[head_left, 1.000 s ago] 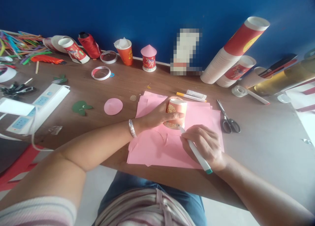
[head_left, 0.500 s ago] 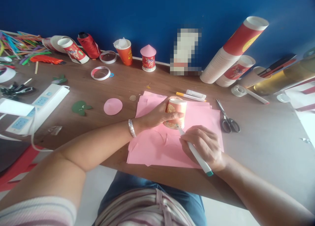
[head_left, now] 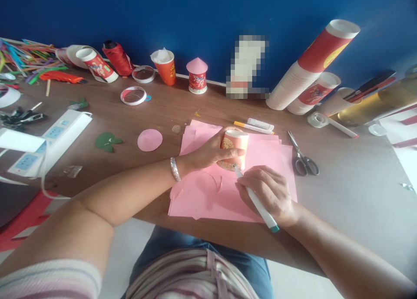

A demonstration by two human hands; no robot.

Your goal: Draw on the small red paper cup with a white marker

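- Over the pink paper, a cup is held by the left hand, its fingers closed round the wall, thumb across the front.
- By the right hand, a marker is gripped, pinched between thumb and fingers; its tip is pointed at the cup's lower part.
- Beyond the cup, a yellow-ended pen is laid.
- At the paper's right edge, scissors are laid, blades pointed away.

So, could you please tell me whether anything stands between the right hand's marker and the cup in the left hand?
Nothing visible does: the marker in the right hand has its tip at the lower side of the cup, and the left hand grips above that spot.
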